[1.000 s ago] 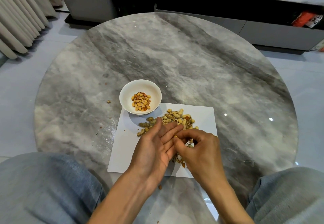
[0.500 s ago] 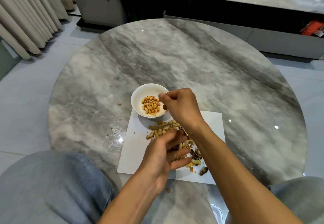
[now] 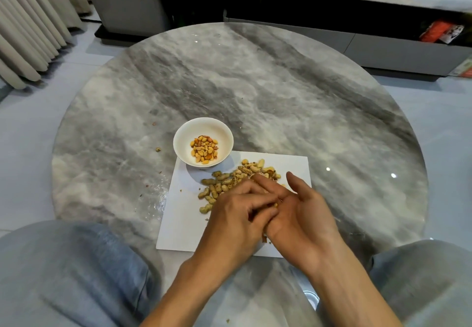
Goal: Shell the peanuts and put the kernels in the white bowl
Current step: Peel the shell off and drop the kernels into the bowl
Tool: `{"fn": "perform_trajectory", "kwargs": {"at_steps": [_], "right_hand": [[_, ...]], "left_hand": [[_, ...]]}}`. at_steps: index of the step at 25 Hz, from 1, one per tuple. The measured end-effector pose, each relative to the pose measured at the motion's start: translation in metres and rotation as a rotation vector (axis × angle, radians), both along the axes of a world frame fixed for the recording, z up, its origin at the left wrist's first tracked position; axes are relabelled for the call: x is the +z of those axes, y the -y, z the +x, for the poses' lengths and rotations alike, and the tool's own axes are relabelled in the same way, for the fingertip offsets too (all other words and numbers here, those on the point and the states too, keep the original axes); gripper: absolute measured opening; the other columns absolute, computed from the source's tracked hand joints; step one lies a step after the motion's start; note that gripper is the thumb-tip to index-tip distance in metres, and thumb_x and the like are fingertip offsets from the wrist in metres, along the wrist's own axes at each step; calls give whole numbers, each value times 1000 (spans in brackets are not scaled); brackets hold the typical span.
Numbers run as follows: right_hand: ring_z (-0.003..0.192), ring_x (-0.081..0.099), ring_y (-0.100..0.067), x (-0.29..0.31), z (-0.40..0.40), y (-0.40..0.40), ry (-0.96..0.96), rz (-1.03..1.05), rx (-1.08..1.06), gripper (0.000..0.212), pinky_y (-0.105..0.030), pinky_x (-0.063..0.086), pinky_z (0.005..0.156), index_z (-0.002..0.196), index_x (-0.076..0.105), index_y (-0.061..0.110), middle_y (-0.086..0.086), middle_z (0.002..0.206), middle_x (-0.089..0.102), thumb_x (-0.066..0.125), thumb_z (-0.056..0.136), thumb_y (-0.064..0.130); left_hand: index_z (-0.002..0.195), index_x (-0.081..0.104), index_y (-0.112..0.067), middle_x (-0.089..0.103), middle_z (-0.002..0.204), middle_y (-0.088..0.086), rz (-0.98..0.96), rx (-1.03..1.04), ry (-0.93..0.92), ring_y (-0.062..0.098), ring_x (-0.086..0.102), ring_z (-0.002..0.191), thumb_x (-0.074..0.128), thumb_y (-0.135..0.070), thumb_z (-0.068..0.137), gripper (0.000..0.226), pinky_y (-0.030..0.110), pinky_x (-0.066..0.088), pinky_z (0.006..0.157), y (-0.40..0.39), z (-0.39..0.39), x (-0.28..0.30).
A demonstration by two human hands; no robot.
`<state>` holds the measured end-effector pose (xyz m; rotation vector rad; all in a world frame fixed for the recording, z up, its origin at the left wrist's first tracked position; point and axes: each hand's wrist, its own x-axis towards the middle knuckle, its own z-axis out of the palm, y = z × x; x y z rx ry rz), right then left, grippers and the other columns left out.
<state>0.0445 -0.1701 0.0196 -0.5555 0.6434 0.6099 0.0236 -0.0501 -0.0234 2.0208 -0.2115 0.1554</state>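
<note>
Round grey marble table (image 3: 281, 91); white paper sheet (image 3: 184, 214) lay on it. Pleated beige curtain (image 3: 28, 20) hung left. Low grey cabinet (image 3: 383, 45) stood behind; pale tiled floor (image 3: 23, 135).

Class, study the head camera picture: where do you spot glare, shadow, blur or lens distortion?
Head view: bright glare spots on the glossy marble table; the white bowl casts a soft shadow onto the white paper; wide-angle lens bends the cabinet edge; top right corner is smeared with blur; the peanuts stay sharp.
</note>
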Motion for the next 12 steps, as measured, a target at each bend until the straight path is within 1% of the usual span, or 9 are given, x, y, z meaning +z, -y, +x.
{"fn": "perform_trajectory", "kwargs": {"at_steps": [2,3,4,5,6,8,9,10,12], "right_hand": [[86,74,-32,3,-1,3,-8,60,-24,55,-31,58,53,126,59,-6,-26,124,66,45,99,39],[77,74,-30,3,-1,3,-22,86,-46,55,-29,56,50,128,58,-6,-26,125,65,46,99,40],[75,74,-29,3,-1,3,-32,107,-64,55,-29,56,49,128,57,-5,-26,127,64,48,98,39],[80,74,-29,3,-1,2,-27,115,-69,54,-30,58,53,129,57,-5,-26,128,63,49,97,39],[91,74,-30,1,-1,1,-6,104,-57,54,-32,60,61,129,58,-4,-25,128,64,50,97,38],[112,67,-32,-4,-1,1,28,18,-3,49,-38,57,89,127,60,-3,-23,124,67,49,97,34],[115,66,-33,-6,0,1,30,-36,13,44,-41,51,99,124,61,-2,-22,121,69,49,98,31],[115,66,-34,-7,-1,1,27,-79,15,40,-43,47,105,120,63,-2,-23,118,70,49,98,27],[115,66,-37,-10,-2,0,24,-124,5,34,-45,44,109,114,66,-3,-26,117,69,50,97,22]], "left_hand": [[99,79,-12,67,91,-3,76,-50,71,4,63,85,69,-10,85,18,18,49,76,-2,2,-5],[98,78,-11,66,91,-2,119,-59,104,7,63,85,67,-8,87,16,21,50,76,-2,3,-6],[96,77,-9,66,91,-1,155,-58,128,9,63,85,65,-7,88,14,25,51,75,-2,4,-6],[94,74,-9,65,92,0,173,-49,138,11,63,85,63,-7,90,13,28,50,75,-1,4,-5],[93,72,-9,65,93,-1,174,-37,137,12,62,85,61,-8,90,11,30,50,74,-1,3,-4],[91,70,-12,67,92,-5,111,-4,88,10,64,83,61,-11,91,9,31,52,72,0,1,0],[90,70,-14,69,89,-7,34,39,27,9,66,81,62,-12,90,8,32,55,71,1,0,2],[88,72,-16,72,84,-9,-63,100,-58,9,69,78,65,-11,89,9,32,57,71,1,1,6],[84,75,-20,75,78,-8,-241,215,-224,8,72,76,70,-5,87,16,27,58,71,-1,3,12]]}}
